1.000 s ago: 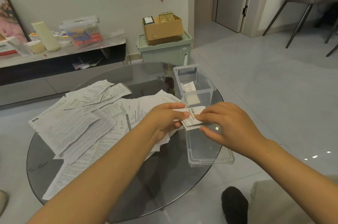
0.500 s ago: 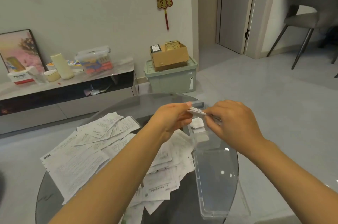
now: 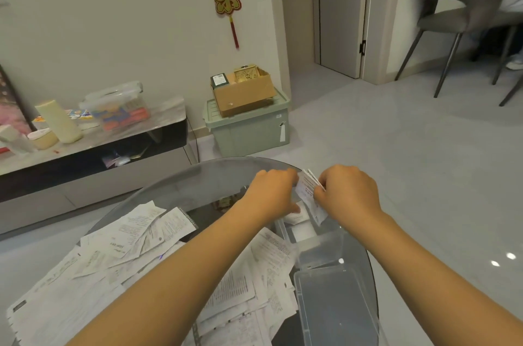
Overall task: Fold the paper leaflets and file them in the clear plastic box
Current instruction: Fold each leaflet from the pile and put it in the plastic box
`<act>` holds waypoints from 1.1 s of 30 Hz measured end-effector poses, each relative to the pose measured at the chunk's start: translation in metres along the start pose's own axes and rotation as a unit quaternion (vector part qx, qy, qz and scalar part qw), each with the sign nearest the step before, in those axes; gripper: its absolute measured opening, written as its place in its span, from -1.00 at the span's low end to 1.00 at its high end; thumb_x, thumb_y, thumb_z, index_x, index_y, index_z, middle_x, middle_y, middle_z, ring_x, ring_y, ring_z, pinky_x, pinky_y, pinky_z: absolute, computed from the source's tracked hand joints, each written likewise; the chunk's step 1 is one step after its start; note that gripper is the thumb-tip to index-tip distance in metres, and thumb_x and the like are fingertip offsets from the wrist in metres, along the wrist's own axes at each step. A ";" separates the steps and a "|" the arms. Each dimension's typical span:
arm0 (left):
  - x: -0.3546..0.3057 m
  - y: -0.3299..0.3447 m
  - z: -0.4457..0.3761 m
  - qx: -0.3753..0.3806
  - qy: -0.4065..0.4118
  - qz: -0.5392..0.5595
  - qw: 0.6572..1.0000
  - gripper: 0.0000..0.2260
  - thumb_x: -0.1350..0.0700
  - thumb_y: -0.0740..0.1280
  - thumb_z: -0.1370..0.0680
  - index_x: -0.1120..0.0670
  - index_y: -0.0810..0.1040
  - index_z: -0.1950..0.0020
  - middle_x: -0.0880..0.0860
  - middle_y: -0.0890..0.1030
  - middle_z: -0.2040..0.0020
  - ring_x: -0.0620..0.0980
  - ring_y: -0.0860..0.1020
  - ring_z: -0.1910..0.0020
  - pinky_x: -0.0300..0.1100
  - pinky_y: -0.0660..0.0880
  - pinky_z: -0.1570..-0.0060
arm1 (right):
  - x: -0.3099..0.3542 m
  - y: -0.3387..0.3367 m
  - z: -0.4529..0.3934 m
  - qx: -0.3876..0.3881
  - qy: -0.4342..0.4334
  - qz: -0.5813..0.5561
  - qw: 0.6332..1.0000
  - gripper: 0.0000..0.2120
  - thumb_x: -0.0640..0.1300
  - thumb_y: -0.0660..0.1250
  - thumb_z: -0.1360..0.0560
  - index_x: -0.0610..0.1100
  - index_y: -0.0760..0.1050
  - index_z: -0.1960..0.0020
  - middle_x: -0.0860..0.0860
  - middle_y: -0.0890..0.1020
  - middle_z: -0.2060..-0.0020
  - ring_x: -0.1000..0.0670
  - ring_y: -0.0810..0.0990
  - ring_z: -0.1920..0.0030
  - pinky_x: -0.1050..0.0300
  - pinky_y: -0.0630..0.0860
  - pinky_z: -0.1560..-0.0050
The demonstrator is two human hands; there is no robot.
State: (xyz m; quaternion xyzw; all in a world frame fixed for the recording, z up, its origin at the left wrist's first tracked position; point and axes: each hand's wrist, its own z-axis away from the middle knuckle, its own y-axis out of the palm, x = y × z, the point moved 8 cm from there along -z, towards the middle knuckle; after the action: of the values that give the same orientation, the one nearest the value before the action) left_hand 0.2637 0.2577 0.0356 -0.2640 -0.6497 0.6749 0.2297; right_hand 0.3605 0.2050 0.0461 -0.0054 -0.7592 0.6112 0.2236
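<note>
While the round glass table (image 3: 175, 190) carries everything you need, most of its top lies under the loose pile of unfolded leaflets (image 3: 119, 260), spread to your left so that the next sheet is within easy reach of your left arm. On the right side of the table sits the clear plastic box (image 3: 336, 297), long and open-topped, set lengthwise away from you; that placing lets you file from the far end toward yourself. A few folded pieces (image 3: 297, 217) seem to lie at its far end already, though the clear walls and your hands make them hard to read.

Your two hands meet above that far end of the box. The folded leaflet (image 3: 307, 190) is held between them, lifted off the table, its printed face turned toward you and its lower corner hanging down toward the box. Your left hand (image 3: 271, 193) has its fingers curled at the leaflet's left edge, its grip closed on the paper as far as can be seen; your right hand (image 3: 349, 193) pinches the right edge, the grip plainly closed on the leaflet. Holding both edges keeps the layers from springing open and lets you press the crease.

By the look of it, the folding of this sheet is nearly done, and what remains is to lower it upright into the box beside the others.
</note>
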 end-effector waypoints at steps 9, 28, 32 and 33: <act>-0.005 0.033 -0.015 0.116 -0.031 -0.181 0.976 -0.65 -0.09 0.46 -0.42 0.06 0.47 -0.07 -0.03 0.43 0.23 0.01 0.51 -0.05 -0.15 0.17 -0.01 | 0.010 0.009 0.008 0.009 -0.028 0.017 0.999 -0.85 -0.14 0.22 -0.55 -0.18 0.51 -0.04 -0.10 0.55 -0.02 -0.11 0.44 0.16 0.17 0.25 0.21; 0.012 0.003 0.012 -0.038 -0.125 0.023 0.991 -0.82 0.15 0.17 -0.55 0.16 0.55 0.07 0.06 0.53 0.26 0.05 0.45 0.30 -0.18 0.39 0.30 | -0.005 0.003 0.008 -0.022 0.000 -0.068 0.997 -0.83 -0.12 0.25 -0.51 -0.19 0.56 0.05 -0.09 0.64 0.11 -0.11 0.59 0.14 0.10 0.50 0.30; 0.012 -0.011 0.025 -0.151 -0.150 0.042 0.976 -0.82 0.11 0.11 -0.60 0.13 0.45 0.11 0.04 0.47 0.25 0.01 0.39 0.26 -0.19 0.27 0.35 | -0.004 -0.008 0.013 -0.057 0.011 -0.144 0.988 -0.86 -0.12 0.28 -0.47 -0.21 0.52 0.10 -0.09 0.63 0.16 -0.13 0.58 0.16 0.02 0.55 0.23; 0.012 -0.013 0.029 -0.176 -0.152 0.048 0.971 -0.81 0.10 0.11 -0.60 0.12 0.45 0.12 0.03 0.49 0.24 0.00 0.40 0.25 -0.20 0.25 0.37 | -0.004 -0.011 0.014 -0.064 0.013 -0.157 0.985 -0.86 -0.12 0.29 -0.48 -0.21 0.50 0.11 -0.09 0.63 0.14 -0.13 0.58 0.15 0.04 0.54 0.25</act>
State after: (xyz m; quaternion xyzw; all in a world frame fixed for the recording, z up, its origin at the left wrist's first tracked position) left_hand 0.2357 0.2444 0.0485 -0.2253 -0.7719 0.5927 0.0452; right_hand 0.3627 0.1884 0.0529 0.0918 -0.7854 0.5181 0.3260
